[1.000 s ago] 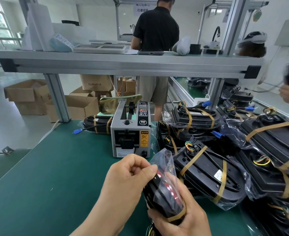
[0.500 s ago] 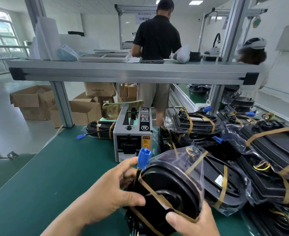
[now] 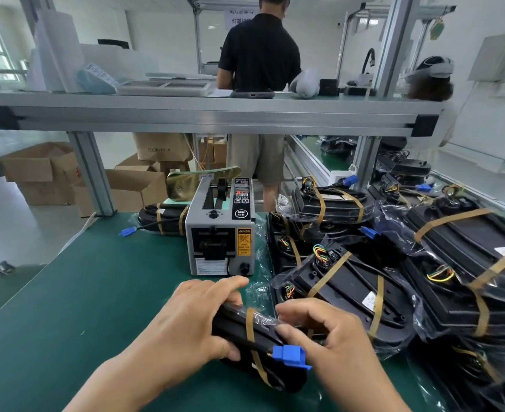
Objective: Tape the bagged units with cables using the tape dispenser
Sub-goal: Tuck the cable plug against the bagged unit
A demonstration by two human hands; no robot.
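A black bagged unit [image 3: 239, 328] with tan tape bands lies low over the green mat [image 3: 81, 307], its blue cable connector [image 3: 290, 355] pointing toward me. My left hand [image 3: 191, 319] grips the unit's left side, thumb underneath and fingers over the top. My right hand [image 3: 331, 337] pinches the plastic bag at the unit's right end. The grey tape dispenser [image 3: 220, 230] stands just behind my hands. A pile of several taped bagged units [image 3: 394, 263] fills the right side of the mat.
One taped unit [image 3: 162, 218] with a blue plug lies left of the dispenser. An aluminium shelf beam [image 3: 209, 114] crosses overhead on posts. A person in a black shirt [image 3: 260, 55] stands behind the bench. Cardboard boxes [image 3: 46, 171] sit on the floor at left.
The unit has been turned from upright and facing me to lying flat and low. The blue connector swung from the top to the near side. My right hand moved from beneath to the right end.
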